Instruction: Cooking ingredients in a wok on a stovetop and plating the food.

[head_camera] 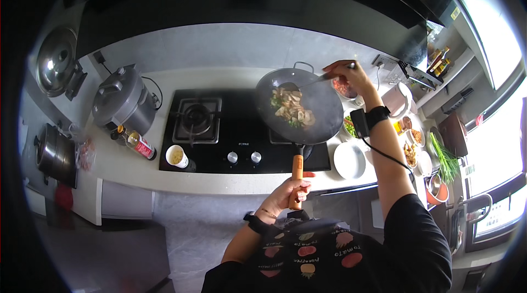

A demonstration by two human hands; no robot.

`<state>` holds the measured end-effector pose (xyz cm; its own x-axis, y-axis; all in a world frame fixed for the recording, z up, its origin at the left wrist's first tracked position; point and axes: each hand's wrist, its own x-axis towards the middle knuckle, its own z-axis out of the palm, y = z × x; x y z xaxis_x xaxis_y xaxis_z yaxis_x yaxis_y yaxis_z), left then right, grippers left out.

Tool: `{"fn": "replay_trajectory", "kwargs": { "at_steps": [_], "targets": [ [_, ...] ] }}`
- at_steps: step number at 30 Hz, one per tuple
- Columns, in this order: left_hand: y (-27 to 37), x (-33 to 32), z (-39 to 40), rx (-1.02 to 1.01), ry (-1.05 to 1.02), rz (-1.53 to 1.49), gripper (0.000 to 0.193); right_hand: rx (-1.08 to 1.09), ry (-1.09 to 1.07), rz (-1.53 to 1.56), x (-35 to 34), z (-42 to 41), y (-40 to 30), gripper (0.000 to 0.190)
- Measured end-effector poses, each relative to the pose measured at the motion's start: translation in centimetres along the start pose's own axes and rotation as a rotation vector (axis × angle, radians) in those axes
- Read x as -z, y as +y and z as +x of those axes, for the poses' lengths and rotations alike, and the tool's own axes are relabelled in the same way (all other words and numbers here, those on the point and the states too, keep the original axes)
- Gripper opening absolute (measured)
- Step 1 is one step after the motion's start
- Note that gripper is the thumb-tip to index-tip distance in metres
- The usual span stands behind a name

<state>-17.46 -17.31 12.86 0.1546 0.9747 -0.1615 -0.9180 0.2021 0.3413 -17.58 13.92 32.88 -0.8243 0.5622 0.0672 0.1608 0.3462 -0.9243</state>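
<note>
A dark wok point(325, 107) with a wooden handle point(297, 165) sits over the right side of the black gas hob point(206, 161). My left hand point(294, 192) is closed around that handle near its lower end. Above the wok's right rim, my right hand point(343, 72) grips a metal cooking utensil point(315, 81), whose head rests in the food. Sliced pale pieces point(293, 105) mixed with green bits lie in the wok's middle, with light haze over them. A bowl of reddish food point(343, 87) is just beyond the wok, below my right hand.
A white bowl point(349, 160) stands right of the hob; a paper cup point(177, 156) stands on its front left corner. A sauce bottle point(138, 142) and an electric pressure cooker point(123, 99) are at the left. Green stalks point(444, 157) lie at the right; a range hood point(247, 4) overhangs the hob.
</note>
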Motion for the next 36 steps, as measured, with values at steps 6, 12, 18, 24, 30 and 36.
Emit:
{"fn": "replay_trajectory", "kwargs": {
  "at_steps": [6,12,18,24,30,36],
  "targets": [
    [-0.4,0.9,0.0,-0.002,-0.025,-0.024,0.04,0.543,-0.575,-0.524,-5.3,-6.2,-4.5,0.015],
    [-0.3,0.6,-0.2,0.003,0.018,-0.022,0.039,0.601,-0.621,-0.588,-2.4,-11.1,-11.4,0.012],
    [-0.2,-0.1,-0.6,0.005,0.073,-0.007,0.04,0.402,-0.691,-0.613,-4.0,-12.1,-9.5,0.013],
    [-0.1,-0.3,-0.1,0.013,0.046,0.014,0.038,0.567,-0.374,-0.691,-2.3,-8.8,-5.2,0.013],
    [-0.2,-0.2,-0.6,0.0,0.074,-0.001,0.04,0.262,-0.343,-0.42,-7.1,-9.1,-10.0,0.016],
    [-0.2,0.2,-0.3,-0.021,0.05,0.008,0.035,0.02,-0.141,-0.4,-6.4,-5.3,-5.3,0.016]
  ]
}}
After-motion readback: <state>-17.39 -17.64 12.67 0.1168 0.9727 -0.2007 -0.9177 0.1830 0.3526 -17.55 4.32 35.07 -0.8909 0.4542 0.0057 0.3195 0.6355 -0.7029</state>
